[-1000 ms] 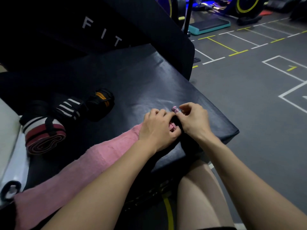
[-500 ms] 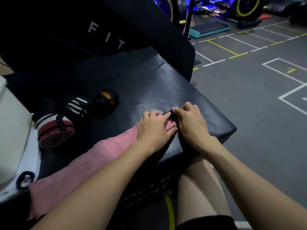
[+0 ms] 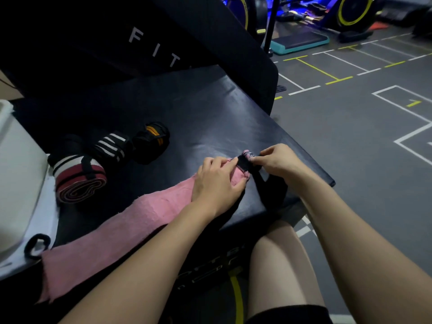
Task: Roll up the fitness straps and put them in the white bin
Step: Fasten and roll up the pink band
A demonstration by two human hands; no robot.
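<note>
— Where is the pink strap [image 3: 131, 220]?
— Flat on the black pad [image 3: 210, 118]. The left hand [image 3: 217, 183] presses it, fingers straight. The right hand [image 3: 278, 160] pinches its end, now pulled further out.

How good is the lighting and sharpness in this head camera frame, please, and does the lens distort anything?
Head view: dim overall, so the black bench pad and the dark rolled straps lose detail; a soft glare patch sits on the pad near the hands; the pink strap and both hands, left and right, read clearly; wide-angle bending curves the floor lines; blue lights glow at the top.
</note>
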